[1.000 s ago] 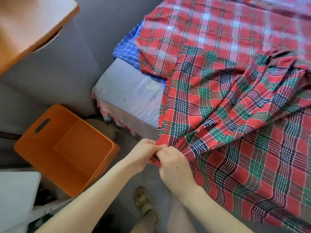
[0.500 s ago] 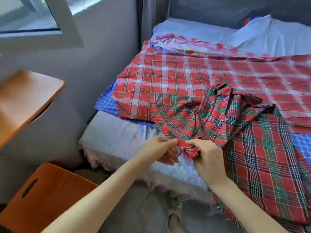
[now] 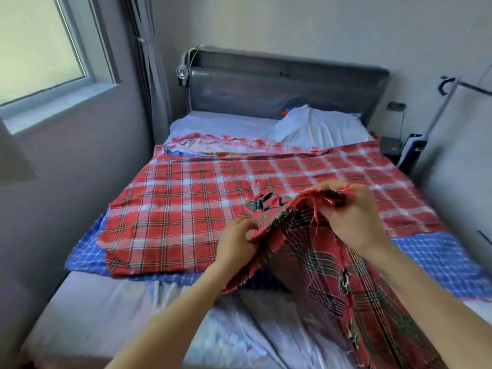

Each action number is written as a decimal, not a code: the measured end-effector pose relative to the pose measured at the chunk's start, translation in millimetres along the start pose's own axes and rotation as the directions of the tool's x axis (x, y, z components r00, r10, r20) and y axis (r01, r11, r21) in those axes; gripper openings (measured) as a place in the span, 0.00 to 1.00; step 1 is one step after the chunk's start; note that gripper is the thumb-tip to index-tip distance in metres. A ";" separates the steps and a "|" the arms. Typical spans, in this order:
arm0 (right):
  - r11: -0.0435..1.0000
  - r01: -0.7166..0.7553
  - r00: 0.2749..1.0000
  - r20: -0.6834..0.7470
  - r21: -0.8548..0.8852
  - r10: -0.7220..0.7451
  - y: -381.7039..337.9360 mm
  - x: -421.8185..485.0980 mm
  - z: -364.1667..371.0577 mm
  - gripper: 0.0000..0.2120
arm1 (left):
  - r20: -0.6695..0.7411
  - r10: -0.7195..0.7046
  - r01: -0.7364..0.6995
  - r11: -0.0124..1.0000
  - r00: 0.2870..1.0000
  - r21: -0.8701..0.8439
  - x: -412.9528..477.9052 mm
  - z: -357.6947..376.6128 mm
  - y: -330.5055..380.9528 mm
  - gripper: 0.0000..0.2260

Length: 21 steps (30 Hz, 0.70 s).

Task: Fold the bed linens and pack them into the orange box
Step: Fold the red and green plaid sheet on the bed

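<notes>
Free room over bed (image 3: 106, 315), three sides shut.
Wall (image 3: 66, 195) left, panel (image 3: 458, 169) right, headboard (image 3: 287, 86) beyond; cloth (image 3: 332, 275) draped front right.

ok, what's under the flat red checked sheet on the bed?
A blue checked sheet shows past the left and right edges of the red checked sheet. Whatever else lies beneath its middle is covered.
</notes>
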State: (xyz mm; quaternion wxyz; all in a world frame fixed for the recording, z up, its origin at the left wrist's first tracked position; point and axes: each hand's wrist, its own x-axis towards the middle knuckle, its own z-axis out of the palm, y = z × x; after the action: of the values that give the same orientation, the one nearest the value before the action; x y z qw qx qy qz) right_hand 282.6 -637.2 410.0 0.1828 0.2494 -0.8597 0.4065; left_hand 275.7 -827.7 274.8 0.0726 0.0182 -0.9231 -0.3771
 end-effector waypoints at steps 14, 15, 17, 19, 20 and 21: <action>0.996 0.059 0.995 -0.076 -0.063 -0.063 50.8 109.2 -114.6 0.19 | -0.442 0.092 -0.204 0.956 0.892 -0.213 55.2 39.2 204.3 0.10; 0.998 0.043 0.996 -0.074 -0.050 -0.046 52.5 112.7 -121.2 0.16 | -0.463 0.095 -0.208 0.957 0.881 -0.201 57.4 40.3 208.1 0.07; 1.000 0.014 0.996 -0.086 -0.025 -0.016 54.4 118.0 -134.0 0.11 | -0.467 0.100 -0.197 0.967 0.878 -0.163 59.5 39.6 211.4 0.03; 1.000 0.006 0.991 -0.130 0.017 -0.003 57.1 121.8 -148.6 0.07 | -0.416 0.036 -0.112 0.981 0.909 -0.160 62.4 41.4 208.8 0.07; 0.999 -0.009 0.988 -0.153 0.045 0.016 59.8 123.4 -156.3 0.06 | -0.384 -0.015 -0.063 0.980 0.923 -0.189 63.2 42.6 205.8 0.08; 0.997 -0.024 0.985 -0.167 0.070 0.035 60.5 124.4 -163.7 0.05 | -0.362 -0.056 -0.024 0.977 0.930 -0.213 64.7 43.6 201.4 0.07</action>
State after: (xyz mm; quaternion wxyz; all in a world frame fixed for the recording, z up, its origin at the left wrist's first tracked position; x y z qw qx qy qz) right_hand 165.3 -509.8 536.2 0.2400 0.2074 -0.8305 0.4578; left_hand 209.5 -659.2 392.6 0.2418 0.0878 -0.8473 -0.4646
